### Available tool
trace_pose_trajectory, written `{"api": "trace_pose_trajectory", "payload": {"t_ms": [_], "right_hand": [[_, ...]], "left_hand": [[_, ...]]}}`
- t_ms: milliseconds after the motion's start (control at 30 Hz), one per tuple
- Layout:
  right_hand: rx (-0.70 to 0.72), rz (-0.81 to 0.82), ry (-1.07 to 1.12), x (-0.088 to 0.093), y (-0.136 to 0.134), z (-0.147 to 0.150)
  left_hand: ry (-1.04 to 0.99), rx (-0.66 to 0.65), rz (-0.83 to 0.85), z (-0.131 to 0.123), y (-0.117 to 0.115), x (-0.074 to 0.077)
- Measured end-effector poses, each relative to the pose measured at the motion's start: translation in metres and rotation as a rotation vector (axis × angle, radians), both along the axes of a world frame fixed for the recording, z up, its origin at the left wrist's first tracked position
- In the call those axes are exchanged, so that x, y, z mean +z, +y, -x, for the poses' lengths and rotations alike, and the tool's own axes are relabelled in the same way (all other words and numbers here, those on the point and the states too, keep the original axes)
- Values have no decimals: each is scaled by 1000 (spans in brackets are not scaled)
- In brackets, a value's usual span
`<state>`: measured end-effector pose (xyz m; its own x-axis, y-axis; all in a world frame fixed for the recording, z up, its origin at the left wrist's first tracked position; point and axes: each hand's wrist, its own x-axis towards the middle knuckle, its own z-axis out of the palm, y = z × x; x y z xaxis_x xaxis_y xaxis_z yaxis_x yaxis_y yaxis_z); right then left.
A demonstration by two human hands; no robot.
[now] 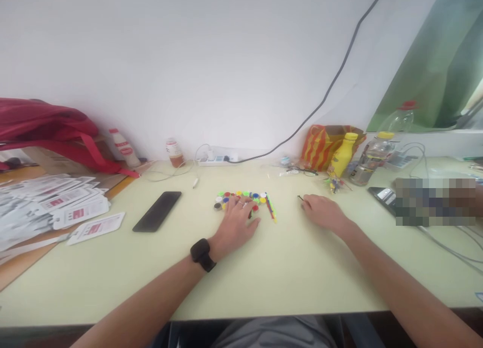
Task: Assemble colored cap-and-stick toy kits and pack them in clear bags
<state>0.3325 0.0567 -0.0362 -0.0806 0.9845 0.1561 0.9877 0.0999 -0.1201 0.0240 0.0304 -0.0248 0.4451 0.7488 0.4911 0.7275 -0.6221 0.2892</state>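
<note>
My left hand (237, 222), with a black watch on the wrist, lies flat with fingers spread over a set of small coloured paint pots (241, 197) on the pale green table (264, 272). Thin coloured brushes (270, 208) lie just right of the pots. My right hand (320, 212) rests on the table to the right, fingers curled and pinched on a thin dark stick (301, 198) that pokes out to its left.
A black phone (157, 211) lies left of the pots. White packets (53, 207) are stacked at far left under a red bag (45, 129). Bottles, a yellow bottle (342, 154), a striped bag (324, 144), a power strip (217, 160) and cables line the back wall.
</note>
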Motion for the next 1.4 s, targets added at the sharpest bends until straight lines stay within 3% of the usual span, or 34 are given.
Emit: {"api": "trace_pose_trajectory", "payload": {"t_ms": [133, 233, 333, 400, 467, 733, 933, 1133, 1400], "right_hand": [[-61, 3, -6, 6, 2, -5], [-39, -114, 53, 10, 2, -2], [217, -242, 162, 9, -2, 15], [415, -236, 193, 6, -6, 30], [505, -211, 186, 4, -10, 44], [551, -248, 165, -3, -8, 65], [582, -244, 257, -8, -7, 68], [629, -229, 318, -8, -6, 68], [684, -289, 342, -6, -7, 69]], "left_hand": [[19, -20, 25, 1, -1, 2], [3, -40, 36, 1, -1, 1], [-23, -77, 7, -1, -3, 2], [-33, -104, -7, -3, -4, 3], [-36, -122, -14, -4, -5, 3], [-6, -130, 1, -4, -5, 6], [-145, -220, 57, -6, -11, 12], [-317, -176, 144, -4, -7, 10], [-488, -218, 230, -7, -3, 7]]}}
